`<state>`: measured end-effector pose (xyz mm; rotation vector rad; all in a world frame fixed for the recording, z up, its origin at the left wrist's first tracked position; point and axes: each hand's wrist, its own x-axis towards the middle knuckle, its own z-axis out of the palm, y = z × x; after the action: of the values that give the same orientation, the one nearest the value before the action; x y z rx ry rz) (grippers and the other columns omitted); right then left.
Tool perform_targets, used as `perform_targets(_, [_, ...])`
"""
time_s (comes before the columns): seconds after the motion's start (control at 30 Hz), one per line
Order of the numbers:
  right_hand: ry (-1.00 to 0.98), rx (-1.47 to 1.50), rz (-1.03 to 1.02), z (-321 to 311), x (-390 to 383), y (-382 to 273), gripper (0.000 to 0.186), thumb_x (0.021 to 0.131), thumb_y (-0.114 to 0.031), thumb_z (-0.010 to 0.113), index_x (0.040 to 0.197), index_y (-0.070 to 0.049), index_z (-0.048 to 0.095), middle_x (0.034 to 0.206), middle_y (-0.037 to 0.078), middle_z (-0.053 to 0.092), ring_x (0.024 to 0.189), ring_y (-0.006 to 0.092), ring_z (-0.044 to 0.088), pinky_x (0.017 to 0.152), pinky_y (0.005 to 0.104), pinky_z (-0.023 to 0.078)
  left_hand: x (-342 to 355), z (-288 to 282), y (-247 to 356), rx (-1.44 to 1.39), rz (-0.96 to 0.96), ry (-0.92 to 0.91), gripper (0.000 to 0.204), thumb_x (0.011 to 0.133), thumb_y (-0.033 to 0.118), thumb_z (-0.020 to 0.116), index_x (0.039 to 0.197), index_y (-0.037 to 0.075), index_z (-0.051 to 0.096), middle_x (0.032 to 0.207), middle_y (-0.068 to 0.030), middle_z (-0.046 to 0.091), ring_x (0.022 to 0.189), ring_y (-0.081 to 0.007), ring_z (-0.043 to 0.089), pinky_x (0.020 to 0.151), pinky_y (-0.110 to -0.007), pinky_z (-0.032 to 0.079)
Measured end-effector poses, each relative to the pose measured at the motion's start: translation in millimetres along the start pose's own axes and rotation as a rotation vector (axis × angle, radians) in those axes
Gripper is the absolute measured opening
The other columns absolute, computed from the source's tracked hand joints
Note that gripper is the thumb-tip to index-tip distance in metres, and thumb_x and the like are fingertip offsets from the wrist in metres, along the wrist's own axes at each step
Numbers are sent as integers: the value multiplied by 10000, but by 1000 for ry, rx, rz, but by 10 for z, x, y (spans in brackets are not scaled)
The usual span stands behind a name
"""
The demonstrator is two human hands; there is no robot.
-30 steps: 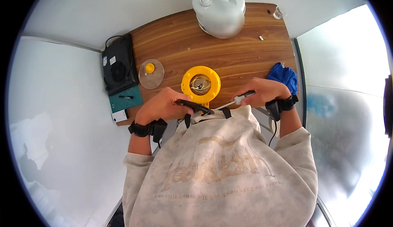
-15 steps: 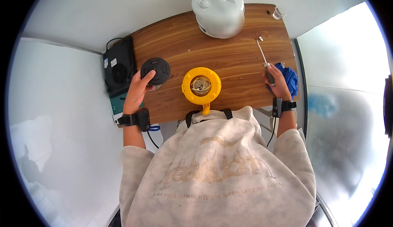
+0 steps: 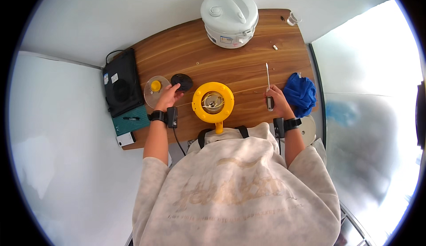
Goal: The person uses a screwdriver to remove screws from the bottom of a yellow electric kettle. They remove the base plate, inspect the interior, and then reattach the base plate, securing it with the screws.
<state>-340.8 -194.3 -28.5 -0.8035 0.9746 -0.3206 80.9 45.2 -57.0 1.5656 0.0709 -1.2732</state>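
I'm watching the left hand [image 3: 168, 98] pinch the black disc [image 3: 182, 82] at its near edge, underside hidden, beside the yellow ring [image 3: 229, 102]; the wires [image 3: 212, 103] inside are a tiny tangle. Right hand [image 3: 279, 103] grips the screwdriver [image 3: 270, 104], fingers covering its collar

The left hand [image 3: 169, 98] hides one edge of the black disc [image 3: 183, 82], the right hand [image 3: 278, 101] part of the screwdriver [image 3: 270, 104]. I can't make out the tiny parts [image 3: 212, 104] inside the yellow ring [image 3: 199, 109]; the pale shirt [image 3: 239, 192] is cut off below.
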Motion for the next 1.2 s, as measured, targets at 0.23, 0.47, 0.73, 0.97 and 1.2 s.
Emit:
perform_targets(0.23, [86, -172, 48, -256, 56, 326, 108, 907, -104, 617, 829, -108, 543, 696, 7, 562, 553, 119, 559, 496, 265, 445, 273, 170, -9, -46, 23, -34, 501, 989, 183, 641, 1404, 20, 411, 1295, -140, 601, 1064, -269, 659, 847, -365, 592])
perform_targets(0.47, [217, -685, -57, -189, 318, 494, 107, 872, -153, 671, 902, -87, 592, 754, 85, 656, 609, 187, 642, 530, 332, 498, 224, 71, 105, 92, 5, 44, 812, 963, 264, 682, 1565, 35, 188, 1424, -183, 505, 1322, -332, 500, 1050, -439, 479])
perform_targets(0.73, [311, -1272, -308, 175, 578, 483, 232, 816, -264, 699, 979, -100, 675, 941, 195, 714, 946, 429, 659, 793, 517, 537, -590, 212, 189, 499, 76, -85, 478, 1017, 323, 600, 1422, 114, 457, 1347, -111, 552, 1125, -184, 608, 919, -354, 520])
perform_targets(0.97, [333, -1255, -278, 120, 514, 416, 224, 806, -232, 659, 975, -104, 732, 948, 197, 719, 950, 424, 663, 822, 509, 540, -840, 580, 19, 903, 119, -169, 718, 967, 402, 647, 1538, 122, 313, 1458, -218, 493, 1260, -344, 565, 1026, -434, 479])
perform_targets(1.2, [617, -1161, -277, -351, 417, 283, 284, 814, -248, 659, 1037, -86, 727, 984, 211, 718, 958, 419, 675, 837, 486, 545, -899, 1090, 40, 1321, 369, -172, 871, 900, 328, 726, 1575, 106, 221, 1517, -270, 420, 1375, -423, 456, 1130, -464, 395])
